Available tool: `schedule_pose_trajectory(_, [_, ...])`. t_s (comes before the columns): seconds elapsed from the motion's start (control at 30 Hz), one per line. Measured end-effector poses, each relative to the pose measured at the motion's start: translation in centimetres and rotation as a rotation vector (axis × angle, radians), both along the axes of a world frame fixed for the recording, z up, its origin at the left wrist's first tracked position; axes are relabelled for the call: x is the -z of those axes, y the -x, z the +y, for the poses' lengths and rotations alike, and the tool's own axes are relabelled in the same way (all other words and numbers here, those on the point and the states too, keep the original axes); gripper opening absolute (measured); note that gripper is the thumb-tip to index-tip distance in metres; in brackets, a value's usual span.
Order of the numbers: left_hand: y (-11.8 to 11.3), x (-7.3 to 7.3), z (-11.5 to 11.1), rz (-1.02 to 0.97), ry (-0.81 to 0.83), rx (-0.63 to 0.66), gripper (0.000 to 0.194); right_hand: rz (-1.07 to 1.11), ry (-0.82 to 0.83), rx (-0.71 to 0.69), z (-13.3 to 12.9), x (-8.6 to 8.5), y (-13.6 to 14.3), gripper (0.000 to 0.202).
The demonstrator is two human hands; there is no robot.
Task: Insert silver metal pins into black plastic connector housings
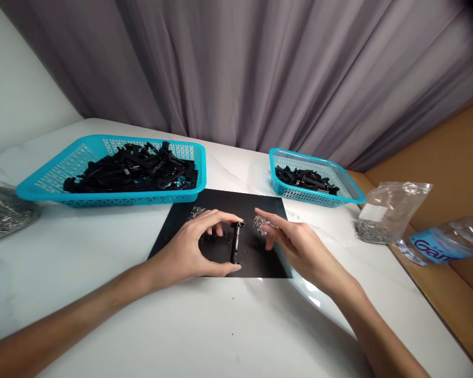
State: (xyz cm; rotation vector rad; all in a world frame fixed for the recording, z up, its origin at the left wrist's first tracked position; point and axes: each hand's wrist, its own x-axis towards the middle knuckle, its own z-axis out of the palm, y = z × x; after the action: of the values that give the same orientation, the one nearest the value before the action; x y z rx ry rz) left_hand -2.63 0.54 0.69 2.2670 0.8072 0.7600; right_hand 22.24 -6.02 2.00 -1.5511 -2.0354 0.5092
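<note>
My left hand (193, 244) grips a slim black plastic part (235, 243) by its two ends, thumb below and a finger above. The part stands lengthwise over a black mat (256, 262). To its right, my right hand (295, 236) reaches over a small heap of shiny metal pieces (259, 224), index finger stretched and the other fingers bent. Whether its fingertips hold a piece is too small to tell. A second heap of metal pieces (196, 212) lies on the mat behind my left hand.
Blue baskets of black parts stand at the back left (126, 197) and back right (319, 197). Bags of metal pieces lie at far left (8, 210) and right (374, 228), beside a bottle (437, 245). A grey curtain (228, 68) hangs behind.
</note>
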Motion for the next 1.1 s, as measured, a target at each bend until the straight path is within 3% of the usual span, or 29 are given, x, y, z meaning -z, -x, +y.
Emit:
schedule_pose_trajectory(0.13, [0.0, 0.3, 0.2, 0.000, -0.008, 0.001, 0.064, -0.127, -0.011, -0.005, -0.3, -0.2, 0.1, 0.040])
schedule_pose_trajectory(0.23, [0.0, 0.4, 0.1, 0.005, -0.027, 0.003, 0.065, -0.044, -0.046, -0.119, -0.4, -0.4, 0.3, 0.035])
schedule_pose_trajectory(0.33, [0.0, 0.2, 0.0, 0.026, -0.021, 0.002, 0.066, -0.110, -0.140, -0.183, -0.3, -0.2, 0.4, 0.041])
schedule_pose_trajectory(0.5, [0.0, -0.2, -0.3, 0.034, -0.022, 0.005, 0.065, -0.262, -0.223, -0.195, 0.0, 0.8, 0.4, 0.054])
schedule_pose_trajectory(0.73, [-0.2, -0.1, -0.3, 0.033, -0.066, 0.027, 0.066, -0.270, -0.233, -0.210, 0.2, 1.0, 0.7, 0.057])
schedule_pose_trajectory(1.1, [0.0, 0.1, -0.2, 0.000, -0.062, 0.062, 0.063, -0.462, -0.267, -0.195, -0.1, 1.4, 1.7, 0.062])
